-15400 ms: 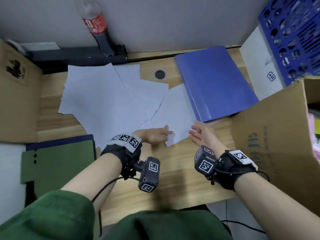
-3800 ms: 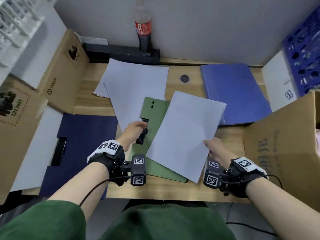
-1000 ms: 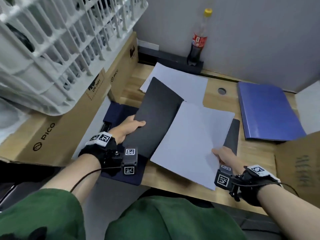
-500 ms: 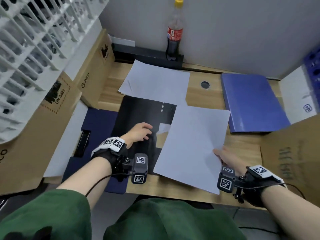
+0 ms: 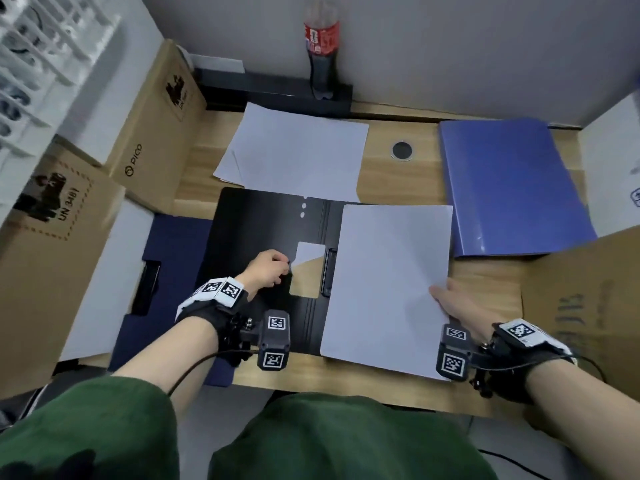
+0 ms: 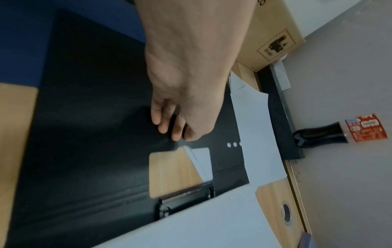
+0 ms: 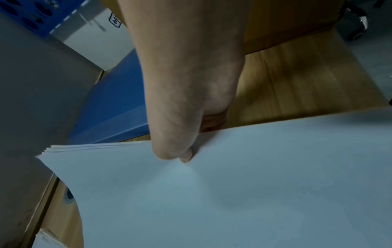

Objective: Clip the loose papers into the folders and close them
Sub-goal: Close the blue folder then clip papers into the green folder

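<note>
Right hand (image 5: 457,303) pinched stack of white paper sheets (image 5: 388,282), which spread leftward from it over open black plastic folder (image 5: 256,220). Left hand (image 5: 266,271), fingers curled empty, rested on folder, black spine clip (image 5: 327,271) just to its right

Your kit, lower frame: green sleeves (image 5: 86,431); black wrist straps (image 5: 204,318); white coded tag bands (image 5: 221,289); black camera blocks (image 5: 275,337) bearing coded squares; thin black cables (image 5: 188,375).

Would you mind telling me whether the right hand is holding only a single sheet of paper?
No, the right hand pinches a stack of paper whose corner fans into several sheet edges.
</note>
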`<action>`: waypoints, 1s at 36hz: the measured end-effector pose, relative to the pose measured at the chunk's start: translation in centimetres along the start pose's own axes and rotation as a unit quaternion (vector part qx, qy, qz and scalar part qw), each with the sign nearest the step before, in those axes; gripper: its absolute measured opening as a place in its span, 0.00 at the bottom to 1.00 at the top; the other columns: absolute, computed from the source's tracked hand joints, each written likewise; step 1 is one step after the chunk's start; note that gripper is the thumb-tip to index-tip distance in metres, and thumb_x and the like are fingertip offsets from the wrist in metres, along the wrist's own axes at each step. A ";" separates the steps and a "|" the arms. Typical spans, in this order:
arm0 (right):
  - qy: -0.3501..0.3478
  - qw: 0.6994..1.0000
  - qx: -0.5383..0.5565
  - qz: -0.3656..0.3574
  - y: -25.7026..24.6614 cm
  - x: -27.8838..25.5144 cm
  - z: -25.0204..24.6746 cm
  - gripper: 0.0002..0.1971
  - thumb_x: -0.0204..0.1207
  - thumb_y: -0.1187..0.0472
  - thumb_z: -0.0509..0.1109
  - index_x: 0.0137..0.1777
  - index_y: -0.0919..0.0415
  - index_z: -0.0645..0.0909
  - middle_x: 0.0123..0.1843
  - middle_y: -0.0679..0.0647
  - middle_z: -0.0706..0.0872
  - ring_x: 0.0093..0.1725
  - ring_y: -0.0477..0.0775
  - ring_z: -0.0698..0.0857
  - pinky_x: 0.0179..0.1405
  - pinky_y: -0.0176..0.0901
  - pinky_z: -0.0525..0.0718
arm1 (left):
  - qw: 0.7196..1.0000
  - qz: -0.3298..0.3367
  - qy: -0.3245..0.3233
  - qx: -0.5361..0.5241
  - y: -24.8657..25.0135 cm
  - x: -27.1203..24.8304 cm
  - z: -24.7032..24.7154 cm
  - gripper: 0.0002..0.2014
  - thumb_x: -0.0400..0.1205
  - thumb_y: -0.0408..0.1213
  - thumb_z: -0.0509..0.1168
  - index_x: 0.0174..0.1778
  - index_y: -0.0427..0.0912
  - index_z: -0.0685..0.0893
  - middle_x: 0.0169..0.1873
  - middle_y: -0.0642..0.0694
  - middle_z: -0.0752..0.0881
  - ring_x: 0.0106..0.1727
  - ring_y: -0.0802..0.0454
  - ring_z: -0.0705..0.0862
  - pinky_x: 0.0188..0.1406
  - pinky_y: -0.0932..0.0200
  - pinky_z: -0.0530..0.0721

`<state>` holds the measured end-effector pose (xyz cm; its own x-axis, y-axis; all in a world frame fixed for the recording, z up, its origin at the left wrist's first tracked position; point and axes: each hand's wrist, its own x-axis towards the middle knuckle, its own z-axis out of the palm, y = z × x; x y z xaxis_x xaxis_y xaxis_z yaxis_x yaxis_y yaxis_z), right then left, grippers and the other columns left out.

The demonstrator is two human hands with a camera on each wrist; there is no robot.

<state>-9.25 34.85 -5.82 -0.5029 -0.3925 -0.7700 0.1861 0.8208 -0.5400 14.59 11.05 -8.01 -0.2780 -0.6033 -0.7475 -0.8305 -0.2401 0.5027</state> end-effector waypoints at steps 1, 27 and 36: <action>0.001 1.000 0.002 -0.007 0.0 0.1 -0.1 0.06 0.84 0.67 0.57 0.54 0.59 0.75 0.40 0.50 0.83 0.40 0.51 0.81 0.44 0.45 0.79 | 1.000 0.009 -0.008 -0.008 0.9 -0.1 0.6 0.05 0.81 0.34 0.60 0.49 0.45 0.80 0.39 0.46 0.84 0.33 0.52 0.79 0.30 0.63 0.76; -0.018 1.000 0.019 0.000 4.2 3.5 -1.5 0.15 0.80 0.63 0.59 0.63 0.59 0.80 0.59 0.58 0.88 0.58 0.61 0.86 0.65 0.60 0.82 | 0.958 0.102 0.038 0.266 6.0 1.2 7.2 0.27 0.66 0.45 0.77 0.58 0.42 0.76 0.51 0.45 0.81 0.55 0.44 0.80 0.51 0.55 0.75; -0.040 0.999 0.025 -0.014 2.2 2.2 -1.3 0.09 0.83 0.65 0.60 0.58 0.62 0.80 0.53 0.58 0.86 0.50 0.57 0.83 0.50 0.46 0.79 | 0.974 0.100 0.042 0.200 5.4 1.0 6.2 0.24 0.66 0.45 0.77 0.57 0.47 0.82 0.44 0.53 0.84 0.52 0.51 0.82 0.57 0.56 0.81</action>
<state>-11.08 36.28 -8.26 -0.4407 -0.4479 -0.7780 0.2166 0.7880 -0.5763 6.82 13.84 -8.68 -0.4276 -0.6716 -0.6050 -0.8897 0.1943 0.4131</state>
